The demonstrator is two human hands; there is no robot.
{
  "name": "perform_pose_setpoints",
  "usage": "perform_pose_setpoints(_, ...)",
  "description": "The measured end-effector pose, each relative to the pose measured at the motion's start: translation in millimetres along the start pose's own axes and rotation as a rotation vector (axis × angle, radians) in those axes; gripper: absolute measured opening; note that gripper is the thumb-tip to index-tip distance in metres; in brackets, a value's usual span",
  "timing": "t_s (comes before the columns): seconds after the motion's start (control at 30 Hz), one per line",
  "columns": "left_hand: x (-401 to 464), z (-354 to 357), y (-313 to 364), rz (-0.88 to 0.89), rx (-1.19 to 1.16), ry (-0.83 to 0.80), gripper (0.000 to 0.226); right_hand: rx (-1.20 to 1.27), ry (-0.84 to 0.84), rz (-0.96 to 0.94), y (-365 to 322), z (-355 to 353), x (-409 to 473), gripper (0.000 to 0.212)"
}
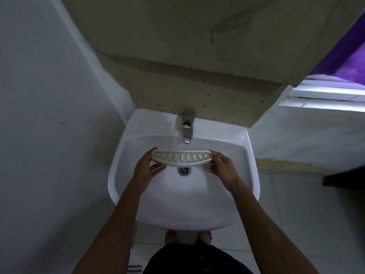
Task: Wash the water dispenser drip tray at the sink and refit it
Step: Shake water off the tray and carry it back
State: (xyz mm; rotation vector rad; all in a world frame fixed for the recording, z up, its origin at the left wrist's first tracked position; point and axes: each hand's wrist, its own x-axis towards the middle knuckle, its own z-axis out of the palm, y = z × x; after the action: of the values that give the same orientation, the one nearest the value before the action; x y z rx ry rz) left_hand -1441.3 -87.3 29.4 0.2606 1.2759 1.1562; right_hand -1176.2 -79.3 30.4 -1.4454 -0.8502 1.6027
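2 hands hold the drip tray (181, 158) level over the middle of the sink (246, 169), slotted face up, its long curved edge toward the person. The left hand (146, 169) grips the left end, thumb over the top edge and fingers curled beneath; the right hand (221, 168) clasps the right end the same way. The tray hangs just near of the tap (187, 133) spout and directly above the drain (184, 170), touching neither as far as I can tell.

No water stream shows from the spout, so the step in hand looks like the start of the rinse, with washing and refitting yet to come. To do it well, 1 hand would have to let go to open the tap, so the other should take a firm hold nearer the tray's middle first; wet plastic probably slips easily. Tilting the tray so water runs through the slots and off 1 end would likely flush the grooves better than holding it flat, and keeping it low in the bowl should limit splashing onto the floor (276, 194) and the bare feet (171, 236) near the pedestal.

Beyond the sink stand a stained far wall (197, 56) and a window ledge (325, 95) at the right.
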Motion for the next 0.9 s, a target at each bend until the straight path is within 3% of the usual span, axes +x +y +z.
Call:
perform_pose_setpoints(0.07, -2.6, -3.6, 2.3, -0.007, 0.009, -0.024, 0.034, 0.006, -0.008, -0.004, -0.2, -1.3, -0.1, 0.025)
perform_pose_setpoints(0.2, -8.8, -16.7, 1.5, 0.142, 0.490, -0.192, 0.050, 0.021, -0.029, -0.006, -2.0, -2.0, -3.3, 0.023)
perform_pose_setpoints(0.3, -8.2, -23.9, -1.8, 0.221, 0.677, -0.196, 0.053, 0.047, -0.048, 0.050, -1.5, -4.4, -3.6, 0.026)
perform_pose_setpoints(0.43, -9.6, -27.3, -1.2, 0.263, 0.796, -0.213, 0.036, 0.036, -0.125, 0.122, 1.8, -11.6, -4.6, 0.036)
perform_pose_setpoints(0.6, -11.4, -26.2, -4.5, 0.199, 0.821, -0.184, 0.010, 0.026, -0.102, 0.196, 7.9, -16.5, -7.4, 0.019)
perform_pose_setpoints(0.67, -12.4, -23.5, -4.9, 0.181, 0.829, -0.141, 0.021, -0.007, -0.088, 0.204, 9.3, -17.1, -8.3, 0.015)
perform_pose_setpoints(0.9, -14.8, -15.2, -0.5, -0.089, 0.971, 0.026, 0.072, -0.266, 0.046, 0.265, -0.7, -9.1, -13.8, 0.062)
